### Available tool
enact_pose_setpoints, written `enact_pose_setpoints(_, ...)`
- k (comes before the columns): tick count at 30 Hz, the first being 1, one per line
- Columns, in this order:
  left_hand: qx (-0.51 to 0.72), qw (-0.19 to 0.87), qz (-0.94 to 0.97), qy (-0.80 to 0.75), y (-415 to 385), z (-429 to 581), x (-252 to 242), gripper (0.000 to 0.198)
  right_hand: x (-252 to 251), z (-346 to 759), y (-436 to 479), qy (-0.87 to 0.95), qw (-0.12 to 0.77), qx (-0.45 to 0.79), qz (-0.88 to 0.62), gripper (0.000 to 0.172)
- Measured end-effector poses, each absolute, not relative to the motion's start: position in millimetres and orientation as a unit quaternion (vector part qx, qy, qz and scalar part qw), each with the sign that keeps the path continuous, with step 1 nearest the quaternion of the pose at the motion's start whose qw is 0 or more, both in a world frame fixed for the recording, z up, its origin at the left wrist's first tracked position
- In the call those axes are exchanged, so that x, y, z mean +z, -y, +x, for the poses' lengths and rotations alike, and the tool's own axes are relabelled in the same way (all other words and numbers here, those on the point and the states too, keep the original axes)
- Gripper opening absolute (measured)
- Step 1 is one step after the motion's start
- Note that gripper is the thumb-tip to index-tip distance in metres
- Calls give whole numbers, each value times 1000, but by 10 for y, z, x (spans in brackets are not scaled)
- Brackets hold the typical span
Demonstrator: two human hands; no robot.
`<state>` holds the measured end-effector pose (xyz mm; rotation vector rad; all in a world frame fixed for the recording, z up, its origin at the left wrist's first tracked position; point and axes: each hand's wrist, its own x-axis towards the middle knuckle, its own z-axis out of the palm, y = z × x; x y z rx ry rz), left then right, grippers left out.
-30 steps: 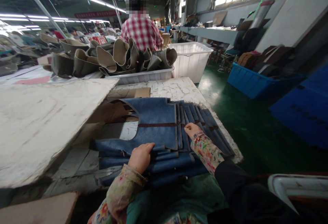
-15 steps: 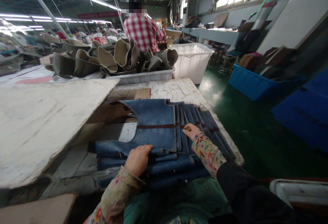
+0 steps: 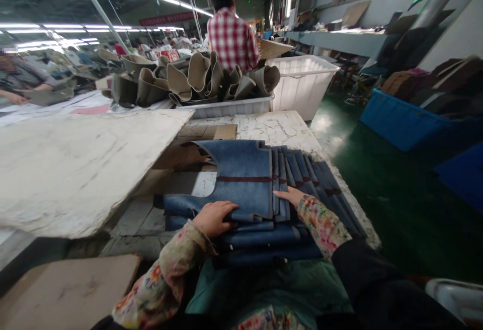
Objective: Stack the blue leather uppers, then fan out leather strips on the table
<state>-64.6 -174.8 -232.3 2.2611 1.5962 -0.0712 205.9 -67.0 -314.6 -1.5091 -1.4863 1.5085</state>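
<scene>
A stack of blue leather-like cut pieces point(image 3: 245, 161) lies fanned out toward the right, each with grey edges and a dark brown stripe across it. The top piece has a curved cut-out on its left side. At its near edge, my left hand point(image 3: 214, 218) is closed, fingers over the folded edge and thumb below. My right hand point(image 3: 293, 196) rests on the fanned edges to the right of the top piece, fingers stretched out and pointing left. Nothing shows in the right fingers. More blue layers hang over my green-covered lap point(image 3: 271, 290).
A white worn board point(image 3: 94, 159) juts in at left. Beyond the worktable point(image 3: 290, 124), olive curved pieces point(image 3: 192, 81) fill a low tray beside a white bin point(image 3: 302, 86). A person in a checked shirt point(image 3: 230, 38) stands behind. A blue crate point(image 3: 400, 121) stands at right.
My right hand has gone from a pinch with a small brownish thing at its fingertips to stretched fingers, slightly nearer me on the stack. The left hand stays at the near edge. The view has turned left.
</scene>
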Motion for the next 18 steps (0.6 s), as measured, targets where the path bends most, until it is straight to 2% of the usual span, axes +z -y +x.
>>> enact_pose_setpoints(5,-11,197,813,-548,1730,-568,-2243,64,-2996,1941,745,466,255,642,-554,9)
enact_pose_setpoints(8,16,162,821,-548,1776,-537,-2211,71,-2903,1884,770,446,259,653,-555,3)
enact_pose_setpoints(13,46,62,802,-593,1877,-615,-2308,55,-2813,1900,755,494,243,602,-578,5)
enact_pose_setpoints(18,9,53,808,-587,1846,-727,-2390,41,-2808,1991,734,581,221,441,-647,12)
